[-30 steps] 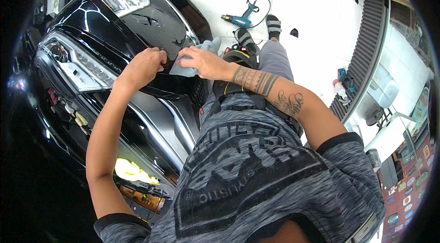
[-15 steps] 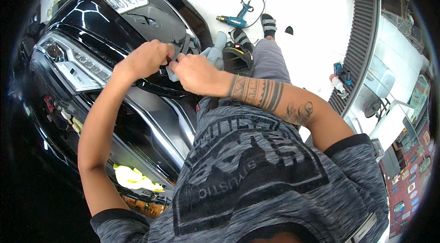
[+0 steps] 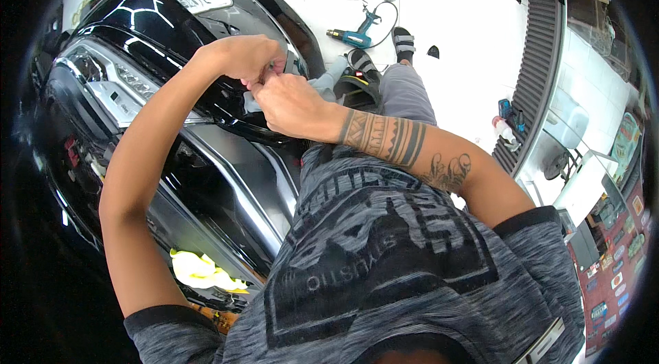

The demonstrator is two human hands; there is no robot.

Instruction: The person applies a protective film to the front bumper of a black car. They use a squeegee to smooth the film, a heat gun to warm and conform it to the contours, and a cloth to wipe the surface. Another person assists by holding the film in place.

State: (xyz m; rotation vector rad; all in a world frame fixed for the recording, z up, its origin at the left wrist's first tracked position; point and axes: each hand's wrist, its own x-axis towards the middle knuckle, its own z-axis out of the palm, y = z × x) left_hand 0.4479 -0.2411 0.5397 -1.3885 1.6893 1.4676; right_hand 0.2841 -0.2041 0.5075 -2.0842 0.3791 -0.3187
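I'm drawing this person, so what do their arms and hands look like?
The left hand and right hand wear no gloves. The grey, streaky short sleeves have black edges. Dark tattoos mark the right forearm: stripes and triangles near the hand, curly shapes farther up.

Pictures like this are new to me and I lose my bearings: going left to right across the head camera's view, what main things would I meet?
Lower headlight → left hand → right hand → teal handheld tool → pale bottle.
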